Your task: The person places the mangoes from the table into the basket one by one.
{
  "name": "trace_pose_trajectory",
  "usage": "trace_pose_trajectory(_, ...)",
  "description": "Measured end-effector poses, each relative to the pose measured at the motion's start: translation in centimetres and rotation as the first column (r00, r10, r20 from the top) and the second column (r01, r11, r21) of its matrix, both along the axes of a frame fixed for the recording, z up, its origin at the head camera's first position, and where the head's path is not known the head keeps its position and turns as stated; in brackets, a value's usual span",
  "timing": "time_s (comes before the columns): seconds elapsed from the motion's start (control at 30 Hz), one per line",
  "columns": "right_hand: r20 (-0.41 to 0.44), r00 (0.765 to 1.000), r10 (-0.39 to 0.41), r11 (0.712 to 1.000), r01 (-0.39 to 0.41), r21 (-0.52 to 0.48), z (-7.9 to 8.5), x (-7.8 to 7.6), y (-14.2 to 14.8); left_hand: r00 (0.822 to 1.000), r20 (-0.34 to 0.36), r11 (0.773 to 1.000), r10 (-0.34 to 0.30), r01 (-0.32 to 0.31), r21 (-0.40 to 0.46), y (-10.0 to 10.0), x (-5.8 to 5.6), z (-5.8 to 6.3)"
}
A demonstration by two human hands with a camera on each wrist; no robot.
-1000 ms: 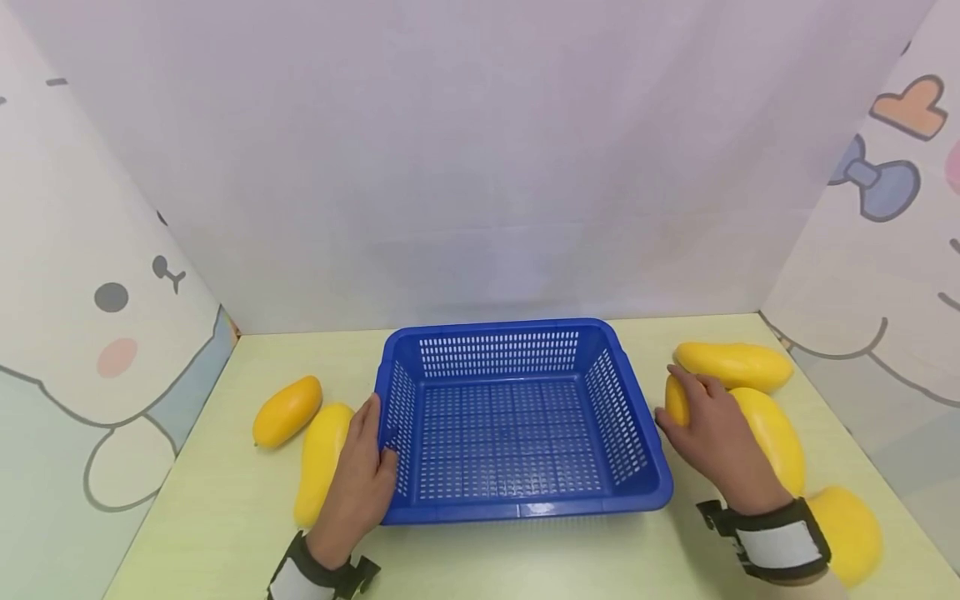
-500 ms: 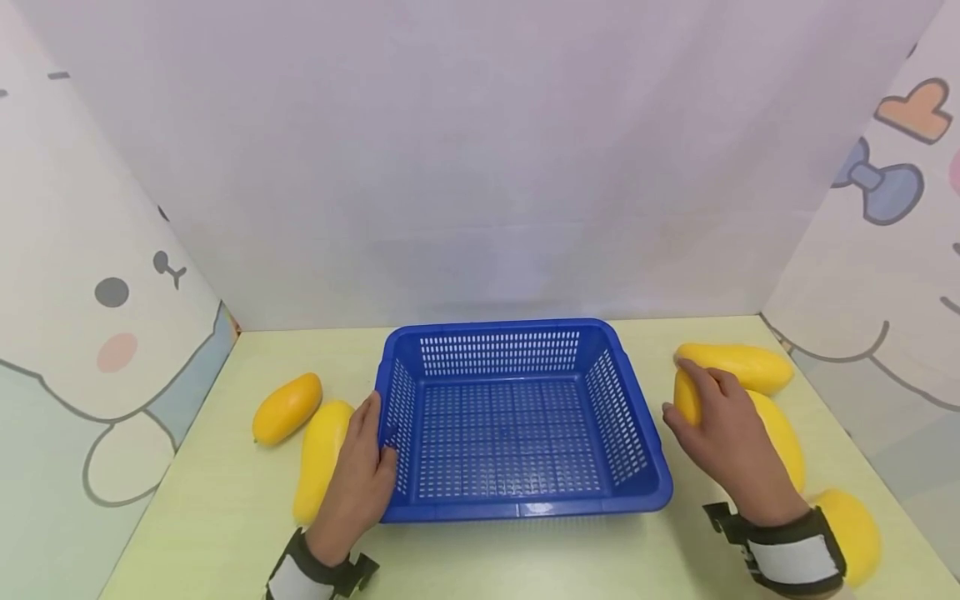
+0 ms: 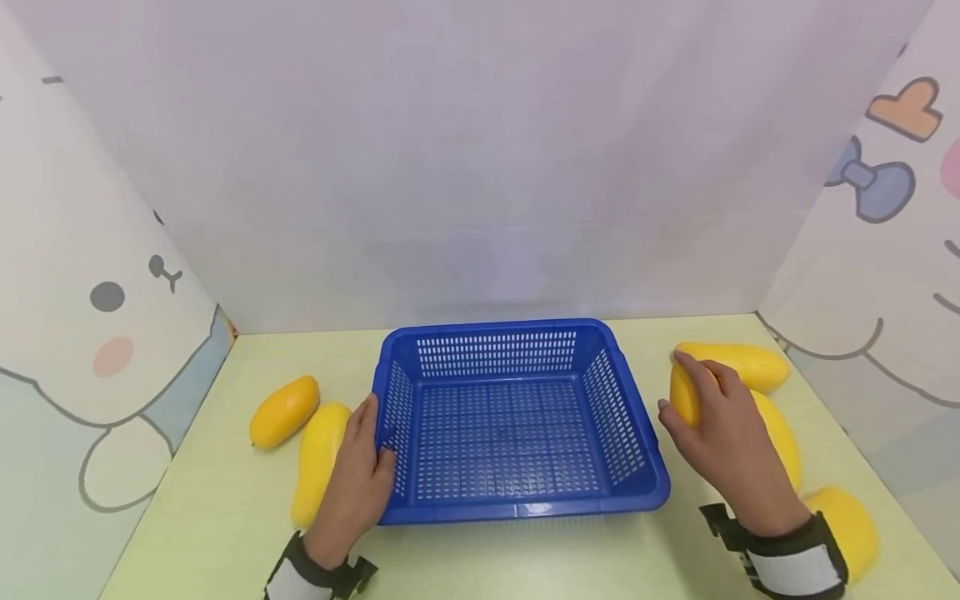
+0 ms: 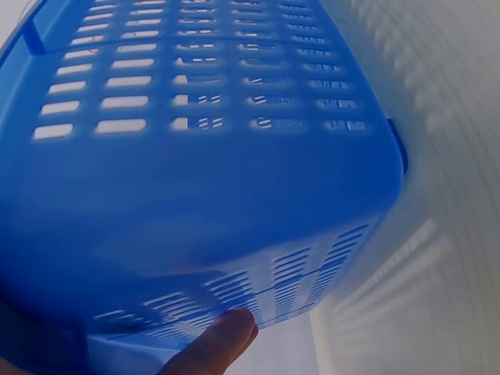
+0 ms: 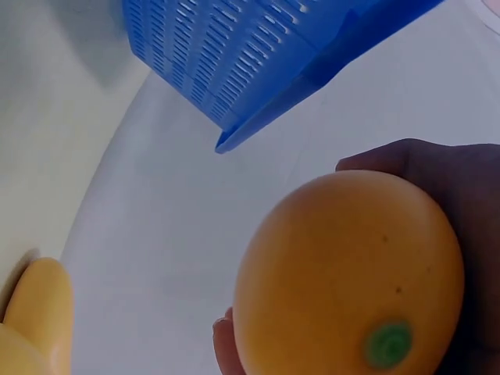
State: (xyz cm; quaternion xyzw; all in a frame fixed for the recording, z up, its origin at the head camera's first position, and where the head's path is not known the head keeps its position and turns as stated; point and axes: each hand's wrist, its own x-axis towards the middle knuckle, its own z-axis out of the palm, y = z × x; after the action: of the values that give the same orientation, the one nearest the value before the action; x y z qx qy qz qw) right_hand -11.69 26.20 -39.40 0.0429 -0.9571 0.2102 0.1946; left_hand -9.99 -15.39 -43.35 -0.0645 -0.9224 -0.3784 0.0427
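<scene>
A blue plastic basket point(image 3: 510, 442) with slotted sides stands mid-table, and its inside shows bare. My left hand point(image 3: 354, 483) grips its left rim, thumb over the edge and fingers along the outer wall. In the left wrist view one finger point(image 4: 223, 340) lies against the slotted wall point(image 4: 195, 187). To the right of the basket, my right hand point(image 3: 731, 433) holds an orange-yellow mango point(image 3: 684, 396). The right wrist view shows the mango point(image 5: 344, 258) close up, with a green stem spot and dark specks, fingers curled round it.
Yellow mangoes lie near the right hand: one behind point(image 3: 738, 365), one partly under the wrist point(image 3: 780, 442), one nearer the front point(image 3: 843, 529). On the left lie an orange mango point(image 3: 285, 411) and a yellow mango point(image 3: 318, 458) beside the left hand. A pale curtain point(image 3: 480, 167) hangs behind the table.
My right hand has shifted slightly right with the orange-yellow mango, which now shows more between thumb and fingers. The left hand and basket have stayed in place.
</scene>
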Motion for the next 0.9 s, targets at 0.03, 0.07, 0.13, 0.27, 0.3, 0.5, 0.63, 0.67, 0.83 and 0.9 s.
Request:
trace_pose_trajectory(0.03,-0.004,1.000,0.003,1.000,-0.003,0.000,0.0,0.1,-0.1,1.000,0.000,1.000,0.000,0.000,0.001,0.0,0.0,0.0)
trace_pose_trajectory(0.07,-0.008,1.000,0.006,1.000,-0.006,0.001,0.1,0.1,-0.1,1.000,0.002,1.000,0.002,-0.002,0.001,0.0,0.1,0.0)
trace_pose_trajectory(0.13,-0.017,1.000,0.008,1.000,-0.008,0.002,0.3,0.2,-0.2,1.000,0.005,1.000,0.003,-0.003,0.001,-0.1,0.1,0.0)
trace_pose_trajectory(0.27,-0.025,1.000,0.013,1.000,-0.013,0.002,0.6,0.5,-0.5,1.000,0.011,1.000,0.008,-0.008,0.003,0.0,0.2,0.0)
trace_pose_trajectory(0.3,-0.027,1.000,0.015,1.000,-0.015,0.001,0.6,0.5,-0.5,1.000,0.012,1.000,0.008,-0.008,0.002,0.0,0.2,0.0)
trace_pose_trajectory(0.5,-0.044,0.998,0.038,0.999,-0.038,-0.007,0.7,0.7,-0.9,1.000,0.003,1.000,0.005,-0.005,0.004,-0.1,0.3,0.1)
trace_pose_trajectory(0.63,-0.059,0.997,0.057,0.998,-0.058,-0.007,0.8,0.7,-1.1,1.000,0.014,1.000,0.006,-0.006,0.005,-0.2,0.3,0.2)
trace_pose_trajectory(0.67,-0.060,0.997,0.058,0.998,-0.058,-0.005,0.9,0.7,-1.2,1.000,0.016,1.000,0.006,-0.006,0.005,-0.1,0.3,0.2)
trace_pose_trajectory(0.83,-0.066,0.996,0.057,0.998,-0.057,0.004,1.1,0.8,-1.4,1.000,0.003,1.000,0.001,-0.001,0.013,0.0,0.2,0.2)
trace_pose_trajectory(0.9,-0.056,0.997,0.055,0.999,-0.055,0.000,1.2,0.9,-1.5,1.000,0.001,1.000,0.002,-0.002,0.016,0.0,0.1,0.1)
